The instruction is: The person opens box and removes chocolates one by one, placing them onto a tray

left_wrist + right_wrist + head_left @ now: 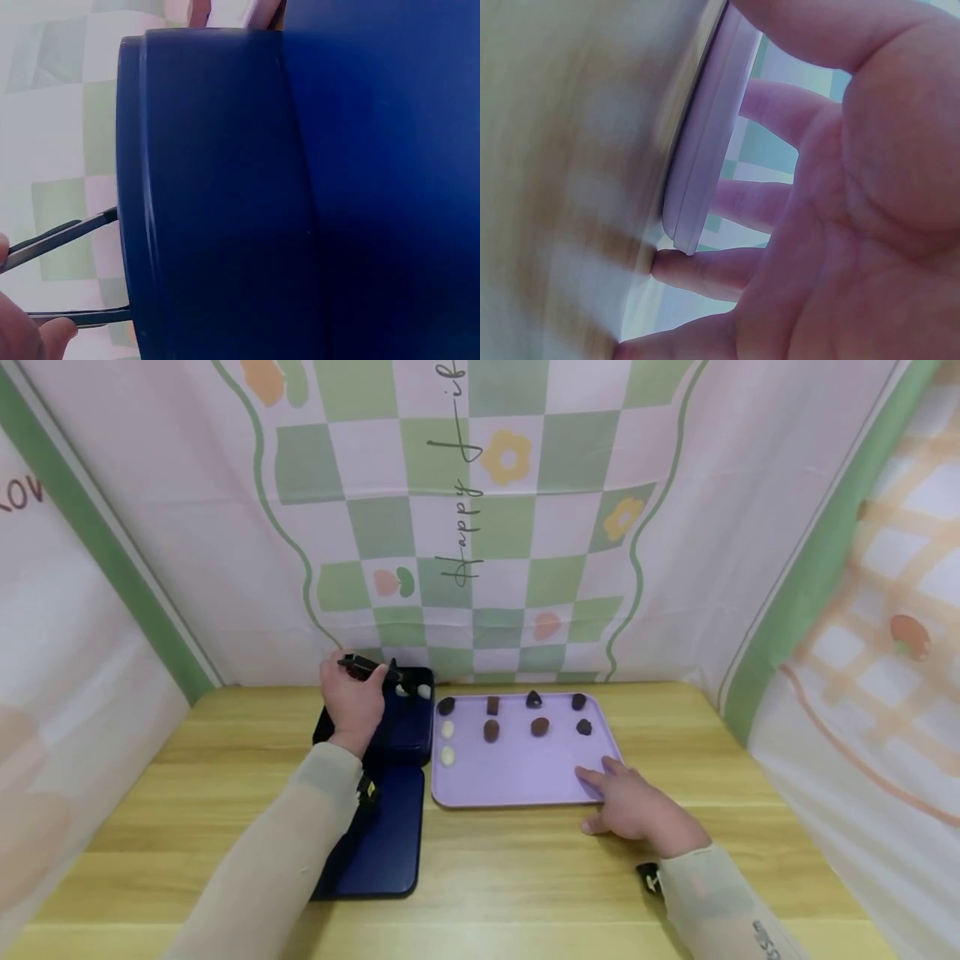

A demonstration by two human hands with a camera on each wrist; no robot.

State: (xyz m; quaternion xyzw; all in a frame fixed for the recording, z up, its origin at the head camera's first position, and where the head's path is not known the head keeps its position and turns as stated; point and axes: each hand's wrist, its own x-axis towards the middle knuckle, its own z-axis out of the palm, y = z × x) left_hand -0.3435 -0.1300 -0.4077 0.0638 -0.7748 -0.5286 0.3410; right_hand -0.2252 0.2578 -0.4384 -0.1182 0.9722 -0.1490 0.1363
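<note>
My left hand (354, 702) holds black tongs (366, 667) over the far part of a dark blue box (405, 733). Their two arms are spread apart in the left wrist view, and the box wall hides the tips. White oval pieces (424, 692) lie in the box close to the tongs. On a lilac tray (517, 781) sit several brown chocolates (491, 730) and dark chocolates (584, 727), with two white ovals (447, 756) at its left side. My right hand (633, 803) rests at the tray's near right corner, fingers spread, some on the tray and others on the table.
A flat dark blue lid (390, 852) lies on the wooden table (510, 885) in front of the box, partly under my left sleeve (270, 852). Behind the box and tray hangs a checked curtain (517, 527). More curtains enclose both sides.
</note>
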